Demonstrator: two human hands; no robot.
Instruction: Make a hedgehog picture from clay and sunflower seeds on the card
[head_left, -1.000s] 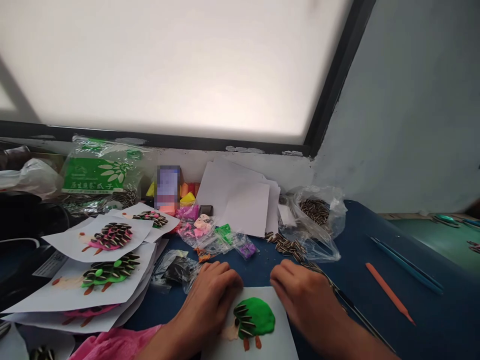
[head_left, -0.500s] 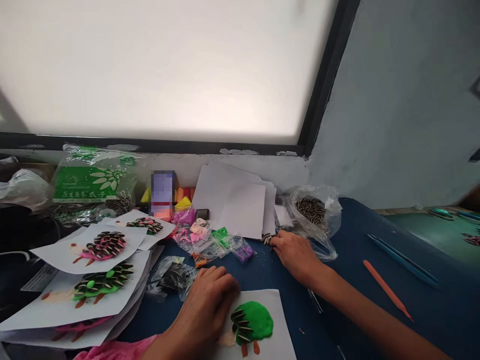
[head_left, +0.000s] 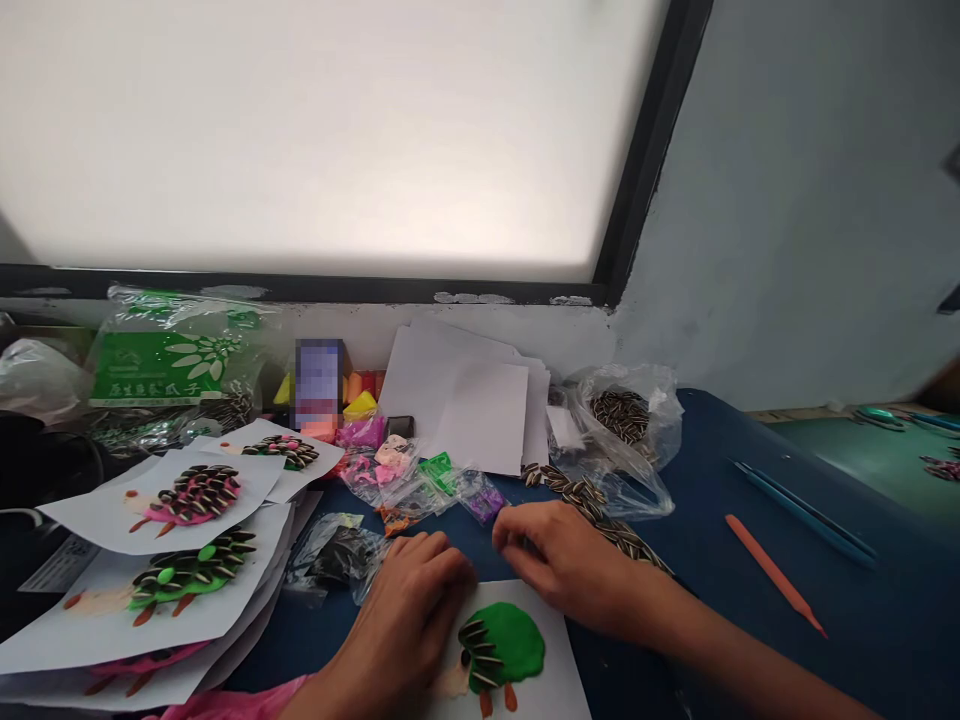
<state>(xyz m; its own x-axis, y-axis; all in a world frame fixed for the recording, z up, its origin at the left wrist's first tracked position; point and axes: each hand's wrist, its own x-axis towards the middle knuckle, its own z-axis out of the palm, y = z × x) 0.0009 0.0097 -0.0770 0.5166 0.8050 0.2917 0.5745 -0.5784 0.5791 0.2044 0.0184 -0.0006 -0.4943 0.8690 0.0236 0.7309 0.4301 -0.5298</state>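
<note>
Curled hands over the green clay hedgehog, clutter on three sides

Your left hand [head_left: 420,600] is resting at the far left corner of the white sheet [head_left: 556,692], fingers bent under; what they are gripping, you cannot tell from here. Your right hand [head_left: 574,560] is hanging over the sheet's far right corner, thumb and fingers drawn into a narrow curl; cannot tell whether a seed is sitting between them. The green clay hedgehog [head_left: 514,640] is lying on the sheet, toward the tabletop's [head_left: 720,640] near edge, dark seeds covering its left side.

Surroundings: loose sunflower seeds [head_left: 570,488] are trailing beyond your right hand, your forearm blocking the near end. A clear bag of seeds [head_left: 622,415] is slumping near the tabletop's far right corner. Blank sheets [head_left: 480,425] are leaning along the far edge; small clay packets [head_left: 437,475] are crowding the space before them. A packet of black clay [head_left: 337,555] is lying just beside your left hand, hemming it in. Finished hedgehog sheets [head_left: 255,590] are piling up on the left, a green-printed bag [head_left: 161,365] standing behind. Toward the right edge, an orange pointed tool [head_left: 776,575] and blue tweezers [head_left: 810,518] are lying well apart from your hands.
</note>
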